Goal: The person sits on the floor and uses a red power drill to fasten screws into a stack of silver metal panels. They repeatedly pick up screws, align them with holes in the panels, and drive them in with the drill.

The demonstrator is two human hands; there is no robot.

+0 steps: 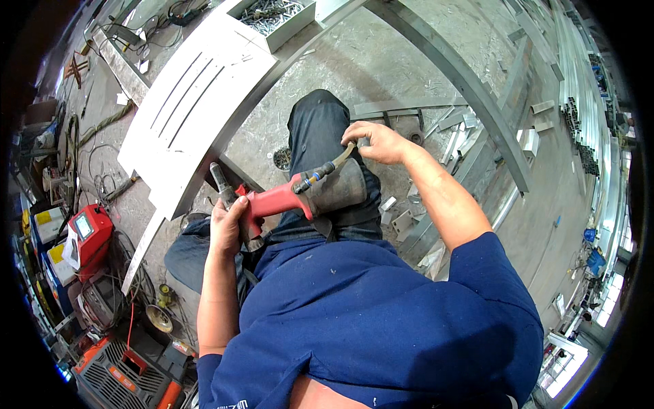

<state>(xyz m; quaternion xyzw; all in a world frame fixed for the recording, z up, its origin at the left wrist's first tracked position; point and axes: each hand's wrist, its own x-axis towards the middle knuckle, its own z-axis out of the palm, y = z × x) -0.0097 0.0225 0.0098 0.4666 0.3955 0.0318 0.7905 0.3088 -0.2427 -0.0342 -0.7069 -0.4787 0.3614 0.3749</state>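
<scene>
A red air rivet gun (276,200) with a dark, cup-shaped base lies across my lap, its metal nose pointing up and left. My left hand (228,225) is closed around the front of it. A short, yellowish air hose (346,155) bends up from a fitting beside the base. The fingers of my right hand (377,142) are closed on the end of this hose, above my knee. Just left of the gun's nose stands the edge of a white metal panel (180,99) with several long slots.
An open box of loose rivets (269,17) sits on the panel's far end. A curved metal beam (463,75) arches over the right side. Red machines (92,238) and cables crowd the left floor. Metal offcuts (405,221) lie right of my legs, and stacked tubes (579,129) are farther right.
</scene>
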